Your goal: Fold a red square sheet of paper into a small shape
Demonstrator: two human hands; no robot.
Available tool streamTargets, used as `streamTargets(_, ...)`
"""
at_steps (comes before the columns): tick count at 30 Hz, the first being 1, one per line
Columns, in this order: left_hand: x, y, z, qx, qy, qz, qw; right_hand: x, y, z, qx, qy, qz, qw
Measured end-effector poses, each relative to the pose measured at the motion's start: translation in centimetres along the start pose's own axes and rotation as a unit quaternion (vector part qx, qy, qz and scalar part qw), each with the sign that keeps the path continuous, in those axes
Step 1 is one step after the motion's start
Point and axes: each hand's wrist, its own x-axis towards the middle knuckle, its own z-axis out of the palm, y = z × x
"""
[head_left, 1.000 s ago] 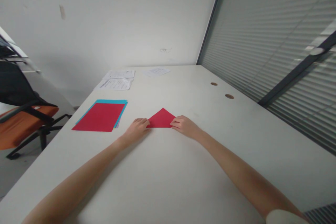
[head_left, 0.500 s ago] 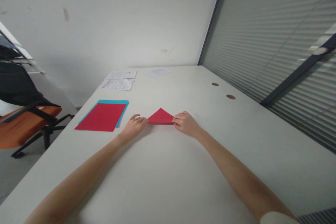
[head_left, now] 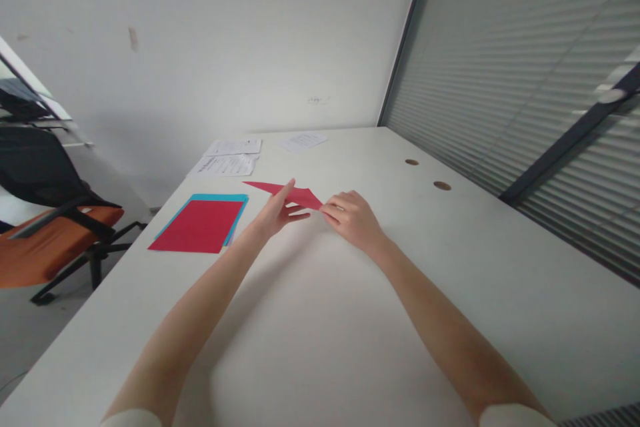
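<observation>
A red paper folded into a triangle [head_left: 300,195] is lifted off the white table [head_left: 320,320], seen nearly edge-on. My right hand [head_left: 350,219] pinches its right corner between thumb and fingers. My left hand [head_left: 278,212] is under the paper's middle, thumb up against its near side and fingers stretched out beneath it. The paper's left tip sticks out past my left hand, in the air.
A stack of coloured sheets [head_left: 200,225], red on top with blue edges showing, lies to the left. Printed white papers [head_left: 227,161] and another sheet [head_left: 303,141] lie at the far end. Two round cable holes [head_left: 442,185] sit on the right. An orange chair [head_left: 47,240] stands left of the table.
The folded red triangle lay flat on the table with both hands pressing its corners. Now both hands have raised it, and it has turned nearly edge-on toward me.
</observation>
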Motion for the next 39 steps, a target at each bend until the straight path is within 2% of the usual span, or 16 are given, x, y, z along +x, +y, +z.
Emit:
streamTargets(3,1.0,-0.6,-0.1,-0.006,0.106,0.083,0.991,0.1,-1.1,-0.3,0.028,-0.024,-0.039,0.999)
streamTargets(5,1.4,-0.8,-0.5,-0.018,0.148,0.107,0.983,0.1,-1.2,-0.5,0.064,-0.033,-0.049,0.996)
streamTargets(9,1.3,0.2,-1.6,-0.084,0.141,0.102,0.981,-0.1,-0.6,-1.1,0.128,-0.044,-0.044,0.99)
streamTargets(12,0.8,1.5,-1.9,-0.121,0.134,0.08,0.98,-0.2,-0.5,-1.2,0.139,-0.036,-0.036,0.989)
streamTargets(15,0.0,2.1,-1.5,-0.117,0.106,0.054,0.986,-0.3,-0.6,-1.0,0.119,-0.007,-0.032,0.992)
streamTargets(18,-0.5,1.7,-0.9,-0.075,0.069,0.032,0.994,-0.3,-0.9,-0.9,0.105,0.023,-0.034,0.994)
streamTargets(20,-0.5,1.3,-0.7,-0.04,0.066,0.055,0.996,-0.2,-0.9,-1.0,0.111,0.027,-0.038,0.993)
streamTargets(23,-0.2,0.8,-0.8,-0.013,0.11,0.125,0.986,0.0,-0.9,-1.0,0.138,0.002,-0.045,0.989)
streamTargets(25,-0.1,0.8,-0.9,-0.01,0.128,0.147,0.981,0.0,-0.9,-0.8,0.164,-0.02,-0.046,0.985)
streamTargets(27,-0.2,0.8,-0.8,0.0,0.109,0.159,0.981,0.0,-1.0,-0.4,0.199,-0.033,-0.037,0.979)
streamTargets(29,-0.5,0.8,-0.6,0.021,0.063,0.181,0.981,0.0,-1.2,-0.1,0.24,-0.03,-0.012,0.97)
streamTargets(33,-1.6,0.6,0.4,0.076,-0.013,0.222,0.972,0.2,-1.8,-0.1,0.321,-0.009,0.096,0.942)
streamTargets(36,-2.6,0.6,1.1,0.099,-0.038,0.217,0.97,0.5,-2.3,-0.5,0.365,0.002,0.173,0.915)
streamTargets(39,-3.7,0.9,1.9,0.113,-0.061,0.212,0.969,0.6,-2.5,-0.7,0.387,0.023,0.222,0.895)
